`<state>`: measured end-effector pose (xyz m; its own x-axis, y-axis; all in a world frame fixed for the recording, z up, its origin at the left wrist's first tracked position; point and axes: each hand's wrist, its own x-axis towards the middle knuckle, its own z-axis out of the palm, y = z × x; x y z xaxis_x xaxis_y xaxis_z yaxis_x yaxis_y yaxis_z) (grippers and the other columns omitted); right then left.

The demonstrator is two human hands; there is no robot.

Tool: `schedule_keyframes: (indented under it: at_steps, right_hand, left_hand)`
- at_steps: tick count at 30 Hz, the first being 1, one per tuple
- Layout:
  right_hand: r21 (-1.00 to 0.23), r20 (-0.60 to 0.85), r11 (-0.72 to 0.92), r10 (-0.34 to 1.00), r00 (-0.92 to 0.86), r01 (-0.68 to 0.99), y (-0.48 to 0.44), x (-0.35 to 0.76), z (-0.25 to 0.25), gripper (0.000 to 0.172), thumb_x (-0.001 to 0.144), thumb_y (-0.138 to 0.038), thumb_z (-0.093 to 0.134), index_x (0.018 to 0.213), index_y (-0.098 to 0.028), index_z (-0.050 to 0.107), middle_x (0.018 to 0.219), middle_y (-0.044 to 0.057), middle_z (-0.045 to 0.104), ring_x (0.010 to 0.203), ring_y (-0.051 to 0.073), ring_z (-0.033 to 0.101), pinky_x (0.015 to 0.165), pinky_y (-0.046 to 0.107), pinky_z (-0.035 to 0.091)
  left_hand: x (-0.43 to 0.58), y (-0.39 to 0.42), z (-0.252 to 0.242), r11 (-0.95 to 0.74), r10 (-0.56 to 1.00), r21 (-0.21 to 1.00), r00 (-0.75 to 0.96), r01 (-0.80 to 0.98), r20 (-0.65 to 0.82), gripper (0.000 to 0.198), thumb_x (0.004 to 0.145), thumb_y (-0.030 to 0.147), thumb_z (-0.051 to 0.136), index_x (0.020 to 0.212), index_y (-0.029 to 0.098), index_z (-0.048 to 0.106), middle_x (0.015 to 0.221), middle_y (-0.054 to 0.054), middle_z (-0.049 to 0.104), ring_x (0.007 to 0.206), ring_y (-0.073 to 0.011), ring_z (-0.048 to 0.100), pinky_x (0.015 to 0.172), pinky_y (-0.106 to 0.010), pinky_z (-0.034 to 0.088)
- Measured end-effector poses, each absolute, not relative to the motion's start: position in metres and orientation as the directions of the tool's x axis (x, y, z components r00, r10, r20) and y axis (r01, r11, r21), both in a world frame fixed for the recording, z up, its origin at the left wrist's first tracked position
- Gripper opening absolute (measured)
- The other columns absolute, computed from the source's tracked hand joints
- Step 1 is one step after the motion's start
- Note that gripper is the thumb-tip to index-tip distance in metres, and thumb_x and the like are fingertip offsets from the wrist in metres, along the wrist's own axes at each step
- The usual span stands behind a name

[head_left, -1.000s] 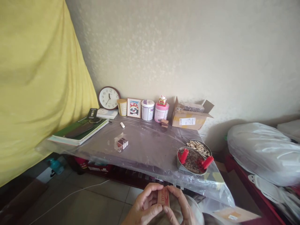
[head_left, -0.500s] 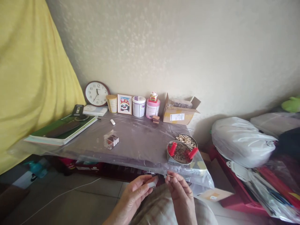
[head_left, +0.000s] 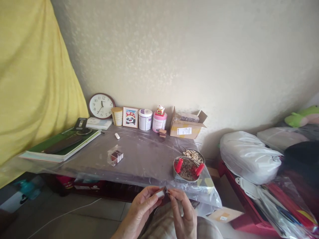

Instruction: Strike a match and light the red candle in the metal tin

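Observation:
My left hand [head_left: 145, 207] grips a small matchbox [head_left: 160, 194] between thumb and fingers, above my lap. Close by on its right, my right hand [head_left: 183, 210] pinches a thin matchstick [head_left: 168, 191] whose tip is at the end of the box; whether the two touch is hard to make out. On the table's right front corner stand a round tin of light-coloured matchsticks [head_left: 193, 155] and, in front of it, a round tin of brown bits [head_left: 187, 170] with two red clips on its rim.
A plastic-covered table [head_left: 142, 156] bears a partly unwrapped pack of matchboxes [head_left: 116, 156], a green book [head_left: 62, 142] and an open cardboard box [head_left: 185, 131]. A clock [head_left: 101, 105] leans at the back. White bags [head_left: 249, 156] fill the right side.
My right hand has moved left with the matchstick, bringing it to the matchbox. The matchbox has turned slightly in my left hand. The whole view has shifted a little.

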<state>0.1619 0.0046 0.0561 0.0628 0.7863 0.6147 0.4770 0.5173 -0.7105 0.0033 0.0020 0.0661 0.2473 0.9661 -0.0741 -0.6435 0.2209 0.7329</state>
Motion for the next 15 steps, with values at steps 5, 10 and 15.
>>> schedule_keyframes:
  at_steps: [5,10,15]
  right_hand:
    - [-0.433,0.781,0.651,0.616,-0.101,0.624,0.009,0.167,0.054,0.019,0.090,-0.017,0.055,0.106,-0.022,0.065,0.097,0.007,0.074,0.089,0.016,0.071,0.080,0.023,0.057]
    - [-0.315,0.814,0.664,0.556,-0.167,0.678,0.012,0.169,0.054,0.021,0.091,-0.014,0.054,0.109,-0.022,0.061,0.096,0.007,0.074,0.088,0.016,0.071,0.081,0.024,0.056]
    - [-0.297,0.826,0.692,0.531,-0.186,0.659,0.016,0.170,0.051,0.020,0.090,-0.014,0.055,0.107,-0.021,0.062,0.099,0.007,0.074,0.091,0.016,0.071,0.084,0.023,0.055]
  left_hand:
    - [0.007,0.007,0.071,0.238,0.965,0.730,0.240,-0.640,-0.104,0.017,0.080,0.026,0.067,0.095,0.019,0.072,0.100,-0.005,0.075,0.098,-0.0192,0.062,0.093,-0.034,0.043]
    - [0.008,0.009,0.072,0.262,0.962,0.710,0.236,-0.653,-0.138,0.020,0.075,0.028,0.073,0.094,0.020,0.074,0.098,-0.005,0.076,0.097,-0.0181,0.062,0.093,-0.031,0.044]
    - [0.007,0.011,0.075,0.264,0.964,0.698,0.202,-0.666,-0.172,0.023,0.070,0.029,0.078,0.091,0.019,0.074,0.097,-0.005,0.076,0.095,-0.0174,0.063,0.090,-0.030,0.044]
